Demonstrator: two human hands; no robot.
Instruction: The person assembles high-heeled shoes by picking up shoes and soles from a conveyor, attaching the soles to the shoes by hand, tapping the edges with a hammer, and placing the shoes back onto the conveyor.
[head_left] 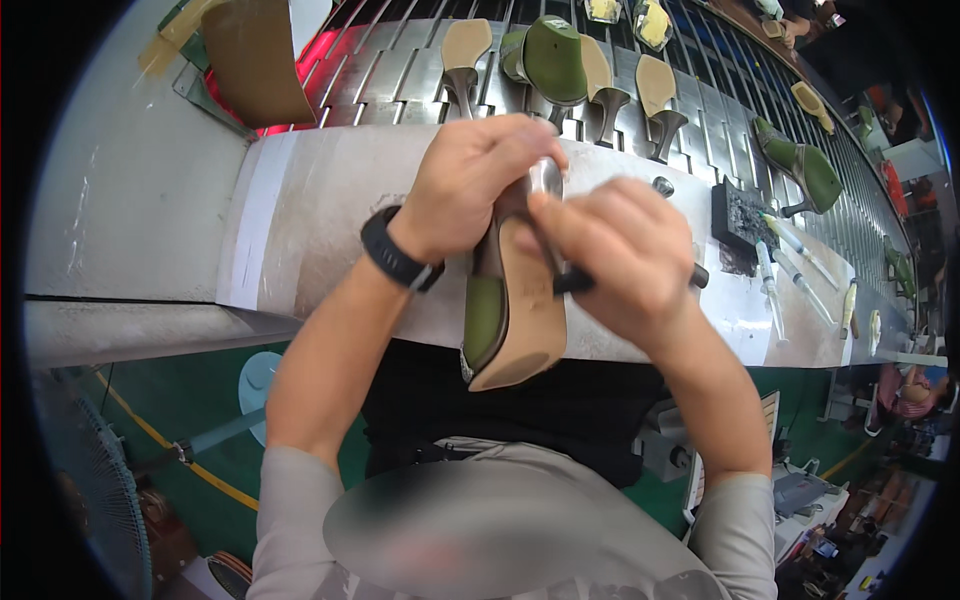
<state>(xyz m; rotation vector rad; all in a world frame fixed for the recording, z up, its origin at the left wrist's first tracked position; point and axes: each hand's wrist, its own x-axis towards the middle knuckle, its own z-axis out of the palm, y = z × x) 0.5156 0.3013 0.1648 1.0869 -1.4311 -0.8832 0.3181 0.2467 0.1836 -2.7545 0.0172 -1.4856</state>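
Note:
A green high-heeled shoe (485,320) lies sole up over the near bench edge, toe toward me. Its tan sole (532,310) faces the camera. My left hand (470,185) is closed round the heel end, with a black band on the wrist. Closed beside the shoe's right side, my right hand (625,245) is smeared by motion. A dark-handled tool (575,280) sticks out on both sides of that fist; its kind cannot be made out. Shiny metal (546,178) shows between the hands, and I cannot tell what it belongs to.
Beyond the bench (340,200), a slatted metal conveyor (400,75) carries tan-soled heeled pieces (657,85) and a green shoe (553,60). At right are a black box (738,215), several syringe-like tubes (800,280) and another green shoe (805,170). A fan (95,490) stands lower left.

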